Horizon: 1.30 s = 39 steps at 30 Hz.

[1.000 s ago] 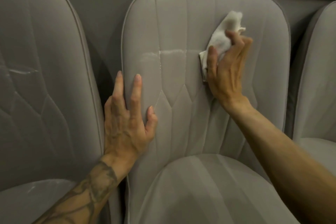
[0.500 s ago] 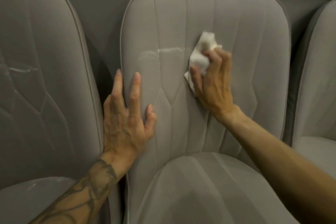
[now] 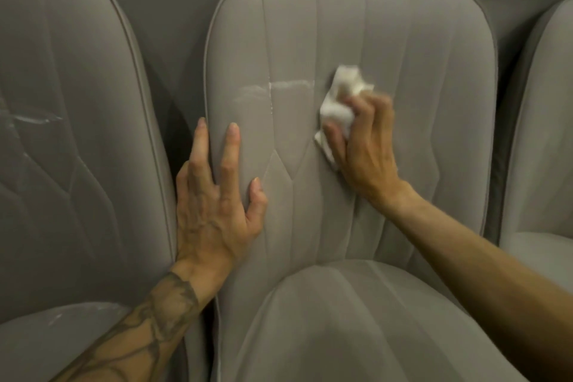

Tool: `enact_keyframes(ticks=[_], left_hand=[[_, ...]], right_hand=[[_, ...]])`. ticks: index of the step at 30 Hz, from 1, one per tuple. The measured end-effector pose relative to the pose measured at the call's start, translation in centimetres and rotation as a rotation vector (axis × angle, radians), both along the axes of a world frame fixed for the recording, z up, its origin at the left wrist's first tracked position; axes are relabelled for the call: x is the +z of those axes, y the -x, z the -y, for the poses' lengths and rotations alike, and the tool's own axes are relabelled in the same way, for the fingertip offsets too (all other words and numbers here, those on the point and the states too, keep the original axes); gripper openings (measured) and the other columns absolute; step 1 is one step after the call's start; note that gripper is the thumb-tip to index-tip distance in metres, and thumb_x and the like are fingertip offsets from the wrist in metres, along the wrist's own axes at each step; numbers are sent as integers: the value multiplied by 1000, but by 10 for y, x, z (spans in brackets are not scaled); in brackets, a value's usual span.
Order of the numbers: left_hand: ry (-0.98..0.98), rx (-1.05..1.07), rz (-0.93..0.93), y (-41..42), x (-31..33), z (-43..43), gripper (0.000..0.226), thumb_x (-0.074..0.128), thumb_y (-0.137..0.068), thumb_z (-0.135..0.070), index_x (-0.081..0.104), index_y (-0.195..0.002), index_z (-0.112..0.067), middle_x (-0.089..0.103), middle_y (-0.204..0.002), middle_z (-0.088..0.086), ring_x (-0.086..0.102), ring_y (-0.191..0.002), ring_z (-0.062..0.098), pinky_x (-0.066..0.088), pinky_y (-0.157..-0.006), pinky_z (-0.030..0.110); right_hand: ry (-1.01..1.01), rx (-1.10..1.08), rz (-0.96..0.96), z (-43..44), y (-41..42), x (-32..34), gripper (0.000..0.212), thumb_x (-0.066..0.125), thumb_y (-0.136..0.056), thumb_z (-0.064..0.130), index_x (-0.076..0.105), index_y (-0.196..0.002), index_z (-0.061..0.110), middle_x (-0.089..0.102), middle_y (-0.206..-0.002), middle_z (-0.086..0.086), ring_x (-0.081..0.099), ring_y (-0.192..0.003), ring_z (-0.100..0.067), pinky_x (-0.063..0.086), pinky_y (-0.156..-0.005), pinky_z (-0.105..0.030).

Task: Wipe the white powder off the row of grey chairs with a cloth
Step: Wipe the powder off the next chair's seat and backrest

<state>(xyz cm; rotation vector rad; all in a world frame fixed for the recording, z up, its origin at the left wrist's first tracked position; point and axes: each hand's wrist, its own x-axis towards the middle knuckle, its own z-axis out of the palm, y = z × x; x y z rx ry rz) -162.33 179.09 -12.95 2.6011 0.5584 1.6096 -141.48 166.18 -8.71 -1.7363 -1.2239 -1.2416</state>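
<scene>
At centre frame, the right hand grips the crumpled white cloth, fingers curled round it, and presses it against the middle chair backrest. Just left of the cloth, a white powder streak lies on that backrest; the surface to the right looks clean. The left hand rests flat on the backrest's left edge, fingers spread. At far left, the left chair shows powder marks on backrest and seat, not yet wiped. Judged progress: early.
</scene>
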Motion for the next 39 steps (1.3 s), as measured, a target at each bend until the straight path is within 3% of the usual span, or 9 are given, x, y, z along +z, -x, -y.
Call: enact_keyframes(ticks=[3, 9, 12, 16, 22, 26, 30, 36, 39], left_hand=[[-4, 2, 8, 0, 1, 1, 74, 54, -97, -33, 27, -162, -10, 26, -162, 31, 42, -134, 44, 37, -108, 48], [-4, 15, 7, 1, 0, 2, 75, 55, -96, -32, 27, -162, -10, 25, -163, 30, 42, -136, 44, 36, -109, 47], [-9, 14, 1, 1, 0, 1, 76, 55, -96, -32, 26, -162, -11, 25, -163, 30, 40, -139, 44, 36, -110, 48], [2, 4, 6, 2, 1, 2, 76, 55, -95, -33, 26, -162, -11, 24, -163, 30, 36, -141, 42, 36, -111, 48], [1, 13, 4, 1, 0, 1, 76, 55, -96, -33, 25, -162, -12, 25, -164, 29, 39, -138, 44, 37, -110, 48], [2, 10, 5, 1, 1, 1, 76, 55, -96, -33, 26, -162, -12, 25, -164, 29, 39, -138, 44, 37, -110, 48], [-8, 11, 2, 2, 1, 3, 75, 56, -97, -31, 26, -162, -9, 25, -163, 31, 36, -141, 42, 35, -111, 45], [-5, 26, -9, 2, 0, 2, 77, 58, -95, -31, 26, -162, -9, 24, -164, 30, 33, -145, 41, 35, -112, 46], [-7, 23, -3, 2, 1, 2, 77, 58, -95, -31, 27, -162, -8, 25, -163, 30, 34, -144, 41, 36, -111, 47]], right_hand=[[136, 22, 136, 14, -10, 10, 38, 55, -102, 34, 42, -126, 8, 41, -119, -14, 45, -108, -34, 44, -92, -47], [-236, -30, -90, -22, -4, 80, 36, 51, -102, 32, 49, -121, 1, 47, -115, -22, 50, -102, -36, 45, -92, -52], [-25, 92, 17, -15, 18, 17, 38, 55, -100, 26, 37, -130, 12, 37, -128, -13, 44, -109, -35, 44, -98, -50], [230, 120, 144, 2, 12, -21, 36, 56, -100, 32, 45, -126, 9, 44, -122, -13, 49, -103, -34, 47, -83, -50], [-209, -25, -61, -25, -5, 66, 38, 54, -102, 32, 56, -120, -2, 52, -115, -23, 50, -106, -34, 44, -92, -49], [13, 38, 23, -7, 9, -36, 35, 54, -102, 29, 49, -129, 8, 48, -130, -19, 49, -110, -35, 41, -96, -45], [367, 87, 205, 24, 12, -110, 32, 43, -106, 36, 45, -126, 12, 47, -122, -14, 51, -85, -34, 41, -73, -43], [-21, -36, -7, 0, 4, -58, 33, 55, -101, 29, 49, -127, 10, 48, -120, -12, 48, -105, -32, 38, -92, -38], [222, 25, -6, 1, 14, -117, 33, 56, -101, 34, 63, -123, 10, 59, -120, -19, 57, -98, -38, 41, -84, -43]])
